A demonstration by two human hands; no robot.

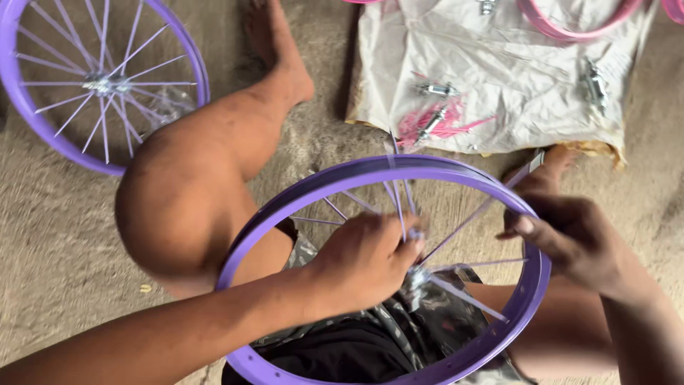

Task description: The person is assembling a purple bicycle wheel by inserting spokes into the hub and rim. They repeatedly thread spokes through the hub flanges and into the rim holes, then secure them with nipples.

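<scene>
Upper left of the frame: finished purple wheel (100,82), spokes laced to a metal hub, lying flat on the sandy ground (57,249).

Left of centre: the person's bare bent knee (182,207), with the foot stretched toward the top edge.

Lower centre: purple rim (370,175), partly spoked, resting over the person's lap above dark patterned shorts (370,342). Its near arc runs along the bottom edge and its far arc lies just below the cloth.

Centre, inside the rim: left hand (363,260), forearm entering from the lower left. The fingers are curled together and pinch a bundle of loose purple spokes (399,203) that rise past the rim's far arc. The hub (417,274) sits just under this hand, mostly hidden and blurred.

Top centre to upper right: pale crumpled cloth (499,64) spread on the ground, carrying metal axle parts (436,89), a heap of pink spokes (434,125) and part of a pink rim (570,32) cut by the top edge.

Right of centre: right hand (570,235), at the rim's right side. The fingers are closed together, thumb extended toward the left, gripping a single spoke (470,217) that slants down toward the hub.
</scene>
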